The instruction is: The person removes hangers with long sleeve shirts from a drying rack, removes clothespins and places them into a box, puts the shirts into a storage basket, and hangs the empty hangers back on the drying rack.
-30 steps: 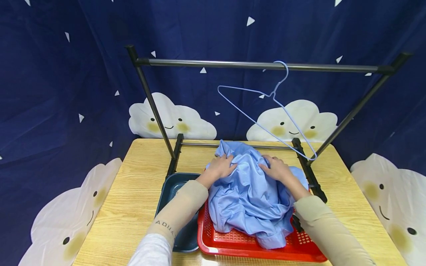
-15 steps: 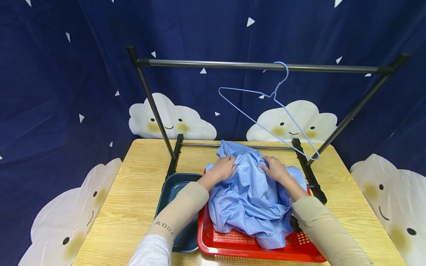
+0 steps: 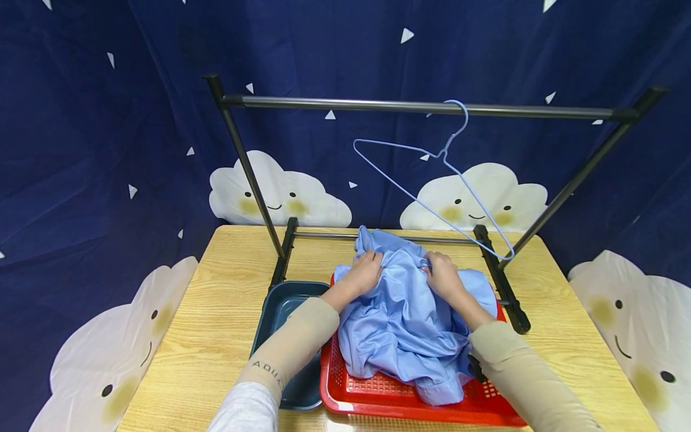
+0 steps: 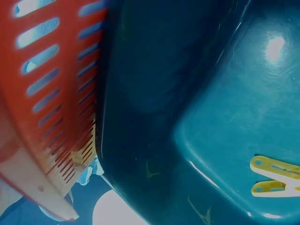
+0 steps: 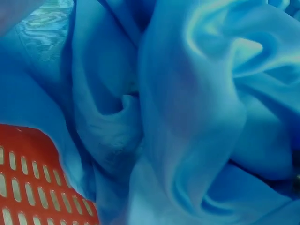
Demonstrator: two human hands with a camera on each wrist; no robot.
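A crumpled light blue garment (image 3: 399, 312) of smooth, shiny cloth lies heaped in and over a red slotted basket (image 3: 372, 408). My left hand (image 3: 367, 271) grips the cloth near the far left of the heap. A short way to its right, my right hand (image 3: 444, 276) pinches a fold between thumb and fingers. Loose folds of the garment (image 5: 197, 103) fill most of the right wrist view, where no fingers are clearly seen. In the left wrist view, the basket wall (image 4: 42, 108) stands beside a teal tray; that hand's fingers are hidden there.
Behind the heap stands a dark rack (image 3: 345, 103) with a light blue hanger (image 3: 399, 186) hooked on its bar. A teal tray (image 3: 302, 396) sits against the basket's left side, with a yellow clothespin (image 4: 268, 165) inside. All stand on a wooden table (image 3: 216, 312).
My right hand has closed more on the cloth and shifted slightly, raising a small fold. The left fingers have drawn in on the fabric. The hanger sways a little.
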